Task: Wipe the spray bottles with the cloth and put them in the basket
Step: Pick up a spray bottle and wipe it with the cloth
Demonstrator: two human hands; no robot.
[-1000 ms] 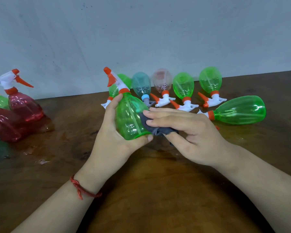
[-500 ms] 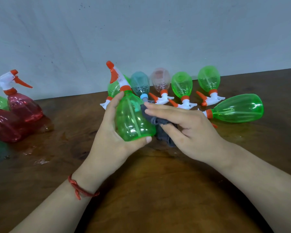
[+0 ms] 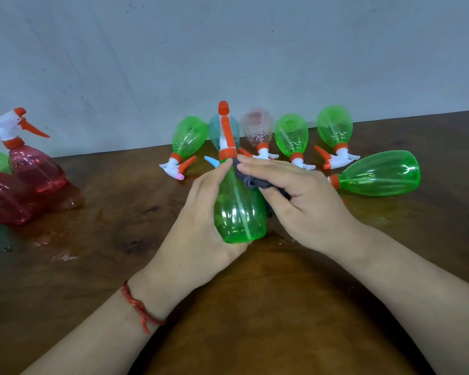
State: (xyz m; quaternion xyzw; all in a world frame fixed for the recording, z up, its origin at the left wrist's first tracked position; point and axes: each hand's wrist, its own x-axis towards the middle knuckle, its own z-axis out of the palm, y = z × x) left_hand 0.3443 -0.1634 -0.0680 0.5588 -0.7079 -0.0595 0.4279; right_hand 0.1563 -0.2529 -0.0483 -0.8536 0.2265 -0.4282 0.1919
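Wiping step: left hand (image 3: 198, 212) grasps green spray bottle (image 3: 238, 212); right hand (image 3: 303, 201) pinches grey cloth (image 3: 251, 182) against its neck. Basket, unseen, comes next.

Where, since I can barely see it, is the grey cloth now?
Head view, centre: the grey cloth is bunched under the right hand, pressed against the shoulder of the green spray bottle that the left hand grips.
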